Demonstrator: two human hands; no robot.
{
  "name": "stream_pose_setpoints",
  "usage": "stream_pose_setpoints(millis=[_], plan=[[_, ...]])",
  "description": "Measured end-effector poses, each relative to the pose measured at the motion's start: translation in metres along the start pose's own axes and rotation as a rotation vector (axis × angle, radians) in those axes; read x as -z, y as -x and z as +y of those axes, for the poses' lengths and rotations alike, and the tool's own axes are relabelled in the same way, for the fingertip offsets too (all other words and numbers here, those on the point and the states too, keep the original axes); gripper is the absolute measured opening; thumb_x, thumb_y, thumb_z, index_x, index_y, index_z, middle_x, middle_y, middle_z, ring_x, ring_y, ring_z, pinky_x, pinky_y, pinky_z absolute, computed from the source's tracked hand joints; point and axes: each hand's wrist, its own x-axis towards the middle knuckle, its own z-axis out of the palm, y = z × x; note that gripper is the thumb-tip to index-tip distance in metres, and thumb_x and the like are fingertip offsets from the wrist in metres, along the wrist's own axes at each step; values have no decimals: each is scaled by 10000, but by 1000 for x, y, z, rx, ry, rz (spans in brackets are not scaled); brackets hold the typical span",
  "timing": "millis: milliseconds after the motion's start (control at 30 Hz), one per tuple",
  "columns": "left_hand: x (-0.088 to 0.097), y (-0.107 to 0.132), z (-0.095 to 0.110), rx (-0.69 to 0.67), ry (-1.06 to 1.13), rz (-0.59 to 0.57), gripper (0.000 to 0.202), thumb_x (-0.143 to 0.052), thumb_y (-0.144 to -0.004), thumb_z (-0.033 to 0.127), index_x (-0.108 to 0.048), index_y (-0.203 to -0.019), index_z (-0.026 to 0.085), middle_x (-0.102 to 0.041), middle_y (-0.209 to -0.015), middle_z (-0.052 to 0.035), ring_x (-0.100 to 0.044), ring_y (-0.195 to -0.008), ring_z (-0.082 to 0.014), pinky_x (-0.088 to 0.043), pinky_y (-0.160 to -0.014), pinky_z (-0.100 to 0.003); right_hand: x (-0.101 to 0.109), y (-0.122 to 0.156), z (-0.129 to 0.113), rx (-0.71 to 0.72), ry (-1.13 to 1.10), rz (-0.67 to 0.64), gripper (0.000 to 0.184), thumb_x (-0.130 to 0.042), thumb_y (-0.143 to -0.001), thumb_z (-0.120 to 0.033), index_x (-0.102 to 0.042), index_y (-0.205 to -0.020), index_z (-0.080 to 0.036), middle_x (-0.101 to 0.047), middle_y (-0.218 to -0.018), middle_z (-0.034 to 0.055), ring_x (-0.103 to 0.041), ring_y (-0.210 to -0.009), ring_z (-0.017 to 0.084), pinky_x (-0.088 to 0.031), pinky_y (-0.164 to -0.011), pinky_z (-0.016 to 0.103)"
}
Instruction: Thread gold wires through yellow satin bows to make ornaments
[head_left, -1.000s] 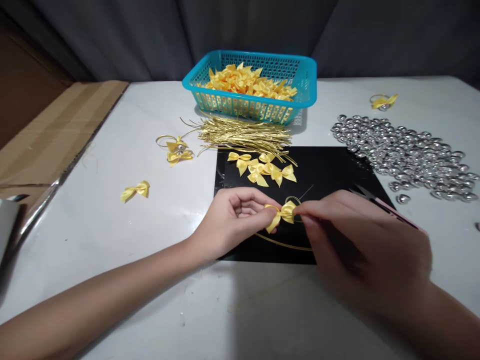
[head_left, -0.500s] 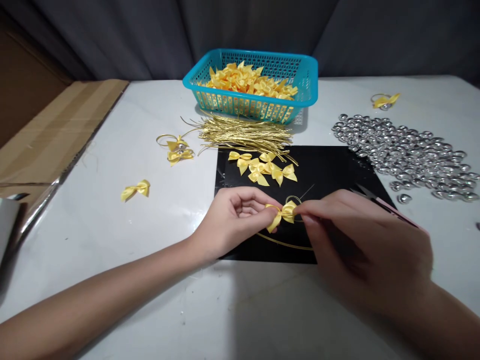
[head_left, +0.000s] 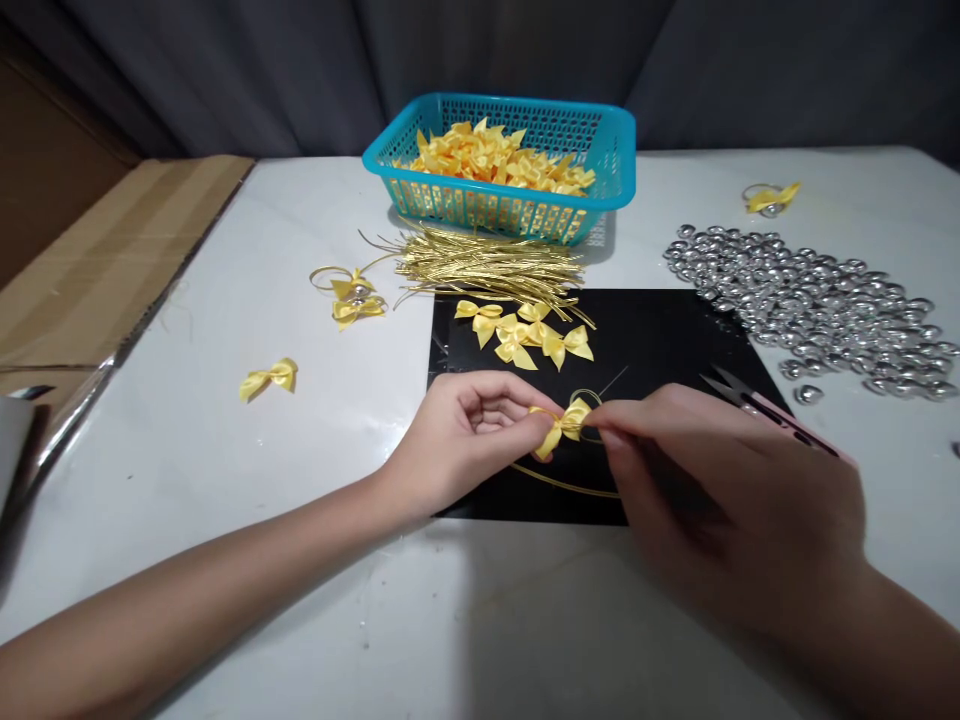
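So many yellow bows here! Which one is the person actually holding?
The bow over the black mat, pinched between the left hand and right hand; the rest lie loose on the mat, the table or in the basket.

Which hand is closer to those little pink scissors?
Right. The right hand lies just in front of the scissors; the left hand is farther left, beyond the yellow bow both pinch.
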Motion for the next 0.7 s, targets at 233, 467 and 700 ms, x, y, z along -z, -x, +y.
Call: stream_pose_setpoints(millis=[233,467,700], plan=[[0,-1,-1,-18,-34,2,51,-646,-775,123,-679,-736,122,-660,-602,17,-607,-572,-59,-469,-563,-136,-1,4,1,53,96,13,173,-450,-853,-105,-519,-712,-176,-513,-587,-9,-409,-473,86,-304,-475,221],[-2,-1,-7,-134,-97,-35,32,-588,-824,150,-611,-806,137,-616,-705,3,-588,-653,-73,-466,-612,-167,-6,7,-1,28,23,-39,182,-447,-853,-90,-507,-700,-169,-559,-600,-7,-496,-487,87,-341,-482,222],[-4,6,-11,-409,-310,42,105,-562,-840,92,-514,-875,179,-562,-754,37,-550,-692,-43,-445,-643,-127,-6,2,-5,-89,-11,-71,131,-435,-886,-127,-565,-874,-140,-579,-605,-34,-434,-375,59,-288,-397,209]])
